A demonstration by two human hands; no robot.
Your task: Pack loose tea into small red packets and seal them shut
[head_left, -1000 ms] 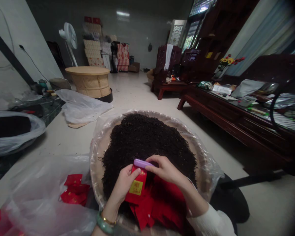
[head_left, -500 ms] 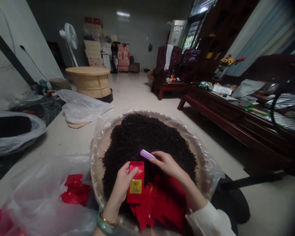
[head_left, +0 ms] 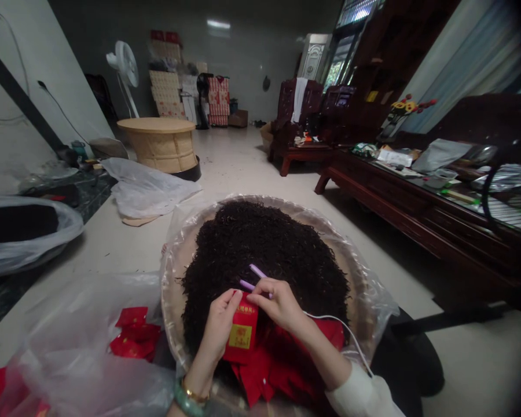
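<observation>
My left hand is closed on the left edge of a red foil packet with a yellow label, held upright. My right hand pinches the packet's top right corner. In that same hand is a purple hand-held bag sealer, its two slim arms apart and pointing left; a white cord runs along the right forearm. Below my hands, a pile of red packets lies on dark, twisted dried tea leaves. The leaves fill much of a round, plastic-lined basket.
At lower left, a clear plastic bag holds several red packets. A second lined container of dark leaves stands at far left. A low wooden table bears clutter on the right. A round woven stand is farther back.
My right hand has moved left and down to the packet's top corner, and its fingers now touch it. The sealer's arms have come into view spread apart. The white cord now shows.
</observation>
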